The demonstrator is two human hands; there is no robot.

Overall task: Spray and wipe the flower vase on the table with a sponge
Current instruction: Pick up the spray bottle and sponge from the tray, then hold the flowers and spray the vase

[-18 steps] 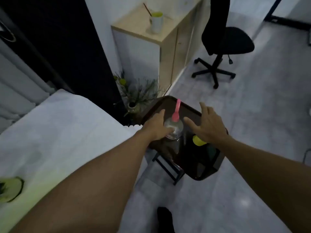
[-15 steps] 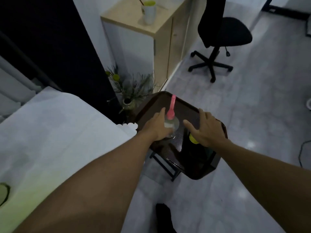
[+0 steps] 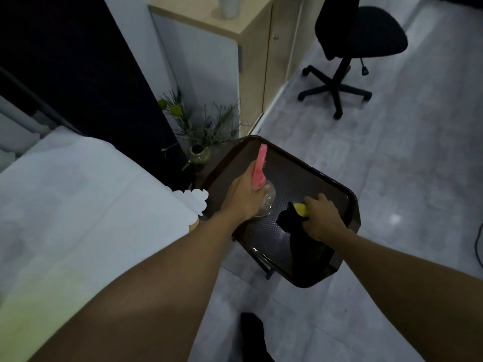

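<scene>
One spray bottle (image 3: 264,194), clear with a pink head, stands on the dark textured table (image 3: 308,184); the left hand (image 3: 241,198) wraps it. The right hand (image 3: 322,218) closes on one yellow sponge (image 3: 300,209), half hidden. One vase (image 3: 200,154) with grasses stands far left, dim.

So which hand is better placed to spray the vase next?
Left. The left hand already has its grip around the spray bottle; the right hand holds the sponge.
</scene>
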